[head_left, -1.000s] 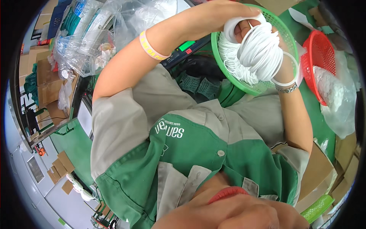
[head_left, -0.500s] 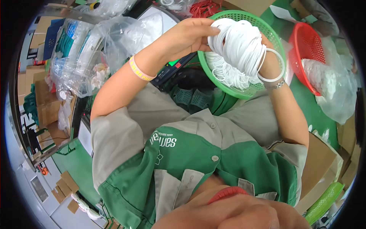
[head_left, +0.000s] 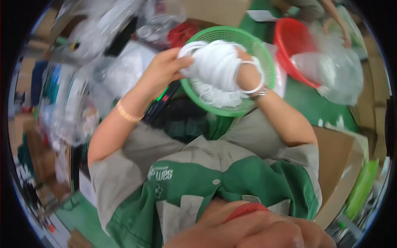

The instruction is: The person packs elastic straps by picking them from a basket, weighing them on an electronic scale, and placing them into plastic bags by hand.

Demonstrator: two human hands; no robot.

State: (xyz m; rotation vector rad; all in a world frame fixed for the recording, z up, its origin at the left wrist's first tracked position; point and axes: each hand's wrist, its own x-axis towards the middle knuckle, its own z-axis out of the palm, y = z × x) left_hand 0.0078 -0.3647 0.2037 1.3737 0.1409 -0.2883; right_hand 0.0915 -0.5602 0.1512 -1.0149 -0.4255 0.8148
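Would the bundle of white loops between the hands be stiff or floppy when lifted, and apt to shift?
The bundle of white loops is probably floppy: white strands below it slump in a tangle in the green basket. It may shift or shed pieces, since one loop stands apart from the rest by the right hand.

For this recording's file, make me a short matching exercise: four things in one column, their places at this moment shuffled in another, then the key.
Things:
1. White loops
2. Red basket
3. Pale wristband
4. Silvery bracelet

Places:
A. Around the left forearm
B. At the wrist of the right hand
C. Held between the left hand and the right hand
D. Just to the right of the green basket

Right pairs: 1-C, 2-D, 3-A, 4-B
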